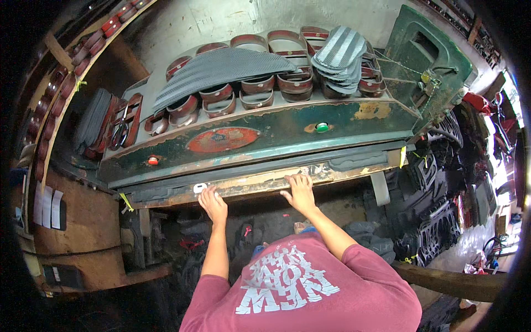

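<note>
Both palms lean on the worn wooden ledge [251, 186] along the front of a green machine [276, 145]. My left hand [212, 205] rests at the ledge's left part, fingers stretched out and holding nothing. A small white object [199, 188] lies just beyond its fingertips; its kind is too small to tell. My right hand [301, 192] lies flat further right, thumb apart from the fingers, nothing in it. Between machine and ledge runs a strip of dark grey sheet [359, 159]. The machine's front carries a red button [153, 161] and a green button [322, 128].
On the machine top stand several dark red cutting dies [296, 84], a grey textured sheet [221, 71] and a stack of striped sole-shaped pieces [340, 55]. Scissors [119, 134] lie at the left. A green swing arm [426, 61] rises at the right. Black cut-out scraps [440, 227] hang right.
</note>
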{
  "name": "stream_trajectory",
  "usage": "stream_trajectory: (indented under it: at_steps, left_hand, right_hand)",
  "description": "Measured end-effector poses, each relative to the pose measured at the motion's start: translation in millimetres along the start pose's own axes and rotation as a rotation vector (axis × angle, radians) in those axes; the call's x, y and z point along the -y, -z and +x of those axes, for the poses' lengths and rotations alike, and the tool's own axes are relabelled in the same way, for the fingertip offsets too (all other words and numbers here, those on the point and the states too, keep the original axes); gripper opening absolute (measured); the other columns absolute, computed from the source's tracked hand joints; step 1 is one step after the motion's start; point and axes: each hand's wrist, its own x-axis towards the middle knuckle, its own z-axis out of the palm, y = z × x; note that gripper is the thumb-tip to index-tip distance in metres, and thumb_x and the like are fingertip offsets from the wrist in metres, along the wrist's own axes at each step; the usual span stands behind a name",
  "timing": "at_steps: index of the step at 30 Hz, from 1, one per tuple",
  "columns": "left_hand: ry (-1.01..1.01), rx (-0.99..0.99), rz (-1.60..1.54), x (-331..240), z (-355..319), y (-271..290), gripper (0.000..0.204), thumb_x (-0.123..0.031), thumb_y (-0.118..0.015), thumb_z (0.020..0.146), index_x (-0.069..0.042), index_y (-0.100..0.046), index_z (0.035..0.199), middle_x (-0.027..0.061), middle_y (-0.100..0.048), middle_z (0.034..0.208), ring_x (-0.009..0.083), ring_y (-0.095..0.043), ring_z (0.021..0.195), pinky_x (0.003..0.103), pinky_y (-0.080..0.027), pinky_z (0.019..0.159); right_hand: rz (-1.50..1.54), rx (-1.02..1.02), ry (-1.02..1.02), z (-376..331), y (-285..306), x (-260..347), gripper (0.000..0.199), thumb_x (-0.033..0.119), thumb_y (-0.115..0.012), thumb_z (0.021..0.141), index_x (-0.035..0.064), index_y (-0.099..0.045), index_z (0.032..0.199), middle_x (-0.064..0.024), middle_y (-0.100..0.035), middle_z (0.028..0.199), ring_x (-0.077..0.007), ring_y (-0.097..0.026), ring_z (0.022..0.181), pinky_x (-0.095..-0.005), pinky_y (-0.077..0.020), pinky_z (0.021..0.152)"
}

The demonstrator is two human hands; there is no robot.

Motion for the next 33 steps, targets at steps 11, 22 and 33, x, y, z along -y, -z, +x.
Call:
stream_trajectory:
  at_steps: [11,22,33]
  left_hand:
    - [-0.006,0.204,0.099,14,18,8,0.029,-0.025,-0.047,0.101,-0.006,-0.066,0.113,0.016,-0.065,0.115,0.0329,-0.055,0.119,0.051,-0.032,0.108]
    - [0.154,0.525,0.175,2,36,24,0.047,-0.033,-0.036,0.105,-0.001,-0.065,0.125,0.0193,-0.062,0.134,0.0387,-0.053,0.13,0.067,-0.028,0.112]
    - [0.387,0.681,-0.248,6,-1,79,0.033,-0.028,-0.056,0.099,0.003,-0.068,0.1,0.0263,-0.069,0.1,0.0456,-0.065,0.097,0.051,-0.051,0.089]
  right_hand:
    - [-0.022,0.111,-0.053,18,-6,-9,0.059,0.04,-0.085,0.075,0.0093,-0.065,0.121,-0.0158,-0.065,0.118,-0.035,-0.055,0.123,-0.0514,-0.0331,0.113]
    - [-0.141,0.259,-0.054,22,5,-8,0.06,0.049,-0.085,0.073,0.0121,-0.072,0.119,-0.0174,-0.068,0.121,-0.0365,-0.058,0.122,-0.0493,-0.0384,0.108]
    - [0.006,0.695,-0.171,-2,58,32,0.029,0.034,-0.083,0.075,0.0084,-0.079,0.088,-0.0219,-0.075,0.097,-0.0395,-0.072,0.094,-0.0468,-0.0573,0.082]
